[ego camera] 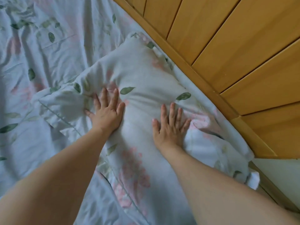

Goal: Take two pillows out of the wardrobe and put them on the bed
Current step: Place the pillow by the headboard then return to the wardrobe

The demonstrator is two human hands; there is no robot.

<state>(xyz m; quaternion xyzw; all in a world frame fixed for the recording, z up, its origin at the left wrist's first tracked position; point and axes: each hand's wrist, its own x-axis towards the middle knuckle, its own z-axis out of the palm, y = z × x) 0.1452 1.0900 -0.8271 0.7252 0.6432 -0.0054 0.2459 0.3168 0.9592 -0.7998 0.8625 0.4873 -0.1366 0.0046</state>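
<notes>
Pressing down with both hands, we have a pillow (139,75) under our palms on the bed (32,62). At the left, the rumpled bedsheet (19,88) spreads away, pale blue with green leaves and pink flowers, the same print as the pillow. Our left hand (106,112) lies flat on the pillow's left half, fingers straight and spread, gripping nothing. Our right hand (171,124) lies flat just right of the pillow's middle, fingers likewise straight and splayed, the fabric dented around it. We see the pillow running from near to far, its right edge close along the wooden headboard (235,46), which fills the far right. Only this one pillow is plainly in sight.
</notes>
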